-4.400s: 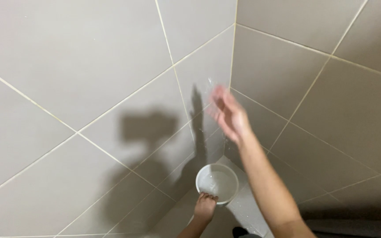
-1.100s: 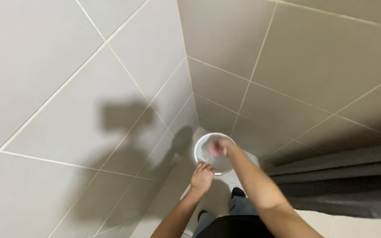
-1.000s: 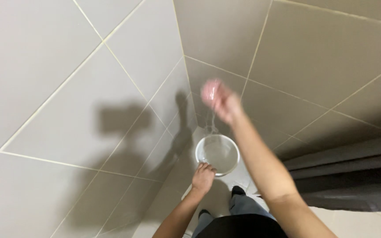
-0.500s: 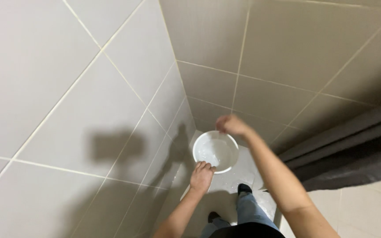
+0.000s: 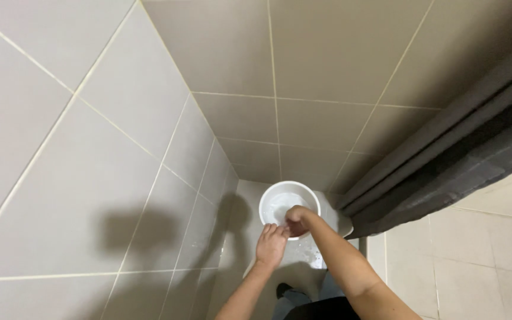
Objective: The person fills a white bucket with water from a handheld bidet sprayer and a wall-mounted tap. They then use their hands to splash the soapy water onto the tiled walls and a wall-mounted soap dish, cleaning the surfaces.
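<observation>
A round white plastic bucket with a smooth rim stands on the wet, glossy floor in the corner of grey glazed wall tiles, water lying in its bottom. The left hand rests at the near rim, fingers loosely spread and holding nothing. The right hand dips inside the bucket, fingers curled, perhaps around something small; the view is too far to tell. A dark pleated curtain hangs just beside the bucket
</observation>
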